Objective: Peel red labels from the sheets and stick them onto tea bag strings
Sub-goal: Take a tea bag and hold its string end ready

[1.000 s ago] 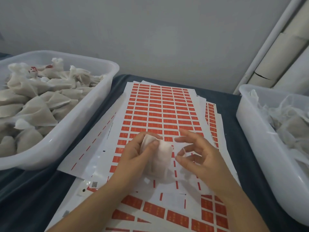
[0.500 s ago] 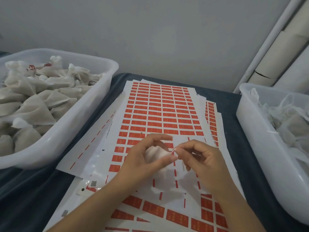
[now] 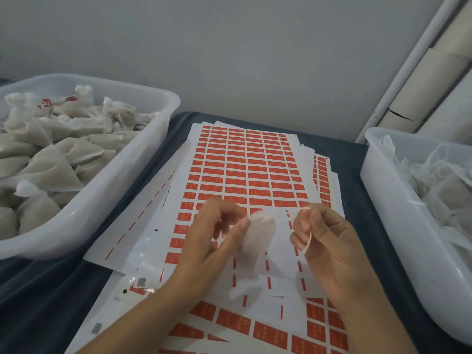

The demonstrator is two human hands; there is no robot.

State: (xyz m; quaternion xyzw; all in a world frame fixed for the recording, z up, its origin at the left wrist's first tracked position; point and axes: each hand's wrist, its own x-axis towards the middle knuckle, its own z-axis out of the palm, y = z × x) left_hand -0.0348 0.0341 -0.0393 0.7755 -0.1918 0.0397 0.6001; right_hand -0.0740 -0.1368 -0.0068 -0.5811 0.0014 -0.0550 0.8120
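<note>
**Hands part to draw out a tea bag string**

Since half a second ago, hands have separated — left hand pinches the tea bag mid-frame over the label sheets, right hand clamps its string — taut, likely for labelling.

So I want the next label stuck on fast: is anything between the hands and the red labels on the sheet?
Nothing visible blocks them. The left hand holds the tea bag, the right hand pinches its string, both above the label sheet, whose red rows lie uncovered just beyond the fingers.
</note>
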